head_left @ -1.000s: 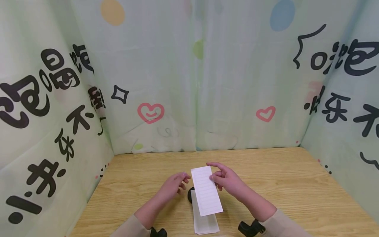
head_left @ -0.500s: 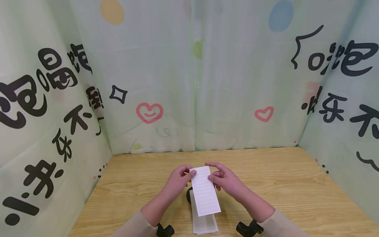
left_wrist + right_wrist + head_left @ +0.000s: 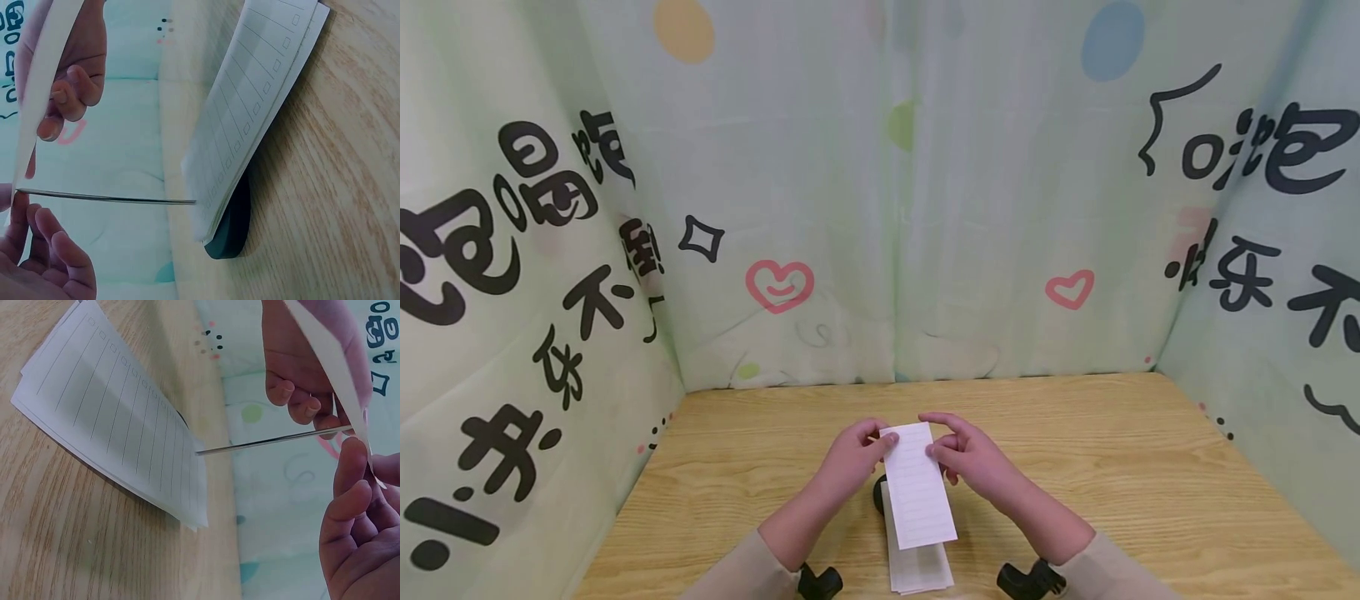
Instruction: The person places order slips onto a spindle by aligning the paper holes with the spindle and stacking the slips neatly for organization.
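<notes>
My left hand (image 3: 850, 460) pinches the top left corner of a lined white paper slip (image 3: 919, 492), thumb on its face. At the slip's right edge, my right hand (image 3: 972, 458) pinches it between thumb and fingers, with the index finger stretched past the top. Beneath it, a thin metal spike (image 3: 275, 441) rises through a stack of lined slips (image 3: 250, 119) resting over a round black base (image 3: 232, 231). The spike's upper end meets the held slip's underside near the fingers. Whether it pierces the slip I cannot tell.
The setup stands on a wooden table (image 3: 760, 467). Pale printed curtains (image 3: 985, 208) enclose the table at the back and both sides. Black camera mounts (image 3: 1032, 578) sit at the wrists beside beige sleeves (image 3: 1116, 567).
My left hand has moved up and right from beside the slip and taken hold of its top left corner. The right hand keeps its pinch, nearly still.
</notes>
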### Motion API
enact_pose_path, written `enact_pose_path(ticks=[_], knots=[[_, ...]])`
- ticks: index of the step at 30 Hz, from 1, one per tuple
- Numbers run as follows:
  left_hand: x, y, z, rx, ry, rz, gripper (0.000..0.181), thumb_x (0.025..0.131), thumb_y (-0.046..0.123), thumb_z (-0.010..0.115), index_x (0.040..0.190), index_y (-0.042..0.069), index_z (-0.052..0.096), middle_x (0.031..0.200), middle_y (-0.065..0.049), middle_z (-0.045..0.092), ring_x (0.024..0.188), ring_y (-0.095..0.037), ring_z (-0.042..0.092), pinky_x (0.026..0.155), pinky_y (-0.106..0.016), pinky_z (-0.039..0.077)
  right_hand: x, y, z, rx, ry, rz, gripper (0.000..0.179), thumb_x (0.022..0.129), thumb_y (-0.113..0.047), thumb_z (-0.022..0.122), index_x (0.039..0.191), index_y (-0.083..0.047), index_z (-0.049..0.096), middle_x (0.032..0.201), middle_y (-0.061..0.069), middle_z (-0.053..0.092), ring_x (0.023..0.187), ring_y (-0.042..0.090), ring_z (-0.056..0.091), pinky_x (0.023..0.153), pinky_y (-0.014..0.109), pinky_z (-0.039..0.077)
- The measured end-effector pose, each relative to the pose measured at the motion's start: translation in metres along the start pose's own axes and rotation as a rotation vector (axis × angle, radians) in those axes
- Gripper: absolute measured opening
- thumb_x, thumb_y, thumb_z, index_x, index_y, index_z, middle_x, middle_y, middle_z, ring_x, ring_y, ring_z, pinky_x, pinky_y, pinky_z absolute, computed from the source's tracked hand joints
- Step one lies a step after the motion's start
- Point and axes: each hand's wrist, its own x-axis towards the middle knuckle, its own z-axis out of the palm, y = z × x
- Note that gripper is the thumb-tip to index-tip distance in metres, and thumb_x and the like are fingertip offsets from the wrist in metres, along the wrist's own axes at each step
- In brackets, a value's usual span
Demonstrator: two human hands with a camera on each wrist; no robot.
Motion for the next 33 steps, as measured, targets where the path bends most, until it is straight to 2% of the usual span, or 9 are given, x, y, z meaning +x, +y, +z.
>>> enact_pose_path(ticks=[6, 18, 22, 28, 33], knots=[[0.000, 0.002, 0.000, 0.071, 0.013, 0.017, 0.018, 0.096, 0.033, 0.065, 0.100, 0.015, 0.068, 0.096, -0.003, 0.061, 0.083, -0.021, 0.057, 0.070, -0.034, 0.047, 0.000, 0.000, 0.001, -0.002, 0.008, 0.005, 0.049, 0.099, -0.011, 0.060, 0.145, -0.008, 0.045, 0.084, 0.008, 0.064, 0.063, 0.018, 0.049, 0.055, 0.027, 0.042], [0.000, 0.005, 0.001, 0.148, 0.034, 0.052, 0.016, 0.096, 0.030, 0.067, 0.098, 0.014, 0.067, 0.092, -0.001, 0.060, 0.075, -0.018, 0.053, 0.064, -0.033, 0.045, 0.002, 0.005, 0.002, -0.010, 0.001, -0.013, 0.046, 0.099, -0.012, 0.061, 0.143, -0.006, 0.047, 0.075, 0.005, 0.061, 0.062, 0.016, 0.048, 0.056, 0.028, 0.043], [-0.001, 0.002, 0.000, 0.132, 0.024, 0.056, 0.016, 0.097, 0.031, 0.065, 0.098, 0.015, 0.066, 0.092, -0.001, 0.060, 0.076, -0.019, 0.054, 0.064, -0.033, 0.045, 0.002, 0.005, 0.003, -0.008, -0.002, -0.012, 0.045, 0.099, -0.011, 0.060, 0.142, -0.007, 0.047, 0.076, 0.005, 0.061, 0.062, 0.016, 0.048, 0.056, 0.028, 0.043], [-0.001, -0.007, 0.000, 0.054, 0.016, 0.035, 0.021, 0.099, 0.035, 0.061, 0.094, 0.015, 0.064, 0.084, -0.004, 0.059, 0.080, -0.029, 0.057, 0.062, -0.033, 0.042, 0.002, 0.005, 0.003, -0.010, 0.001, -0.008, 0.046, 0.098, -0.009, 0.060, 0.142, -0.007, 0.047, 0.079, 0.006, 0.064, 0.060, 0.015, 0.047, 0.056, 0.027, 0.041], [-0.004, -0.007, 0.001, 0.043, 0.025, 0.028, 0.022, 0.098, 0.035, 0.062, 0.093, 0.014, 0.063, 0.083, -0.007, 0.060, 0.073, -0.022, 0.052, 0.060, -0.032, 0.040, 0.001, 0.005, 0.004, -0.011, 0.005, -0.010, 0.049, 0.096, -0.008, 0.063, 0.143, -0.008, 0.047, 0.083, 0.007, 0.066, 0.061, 0.016, 0.047, 0.055, 0.027, 0.042]])
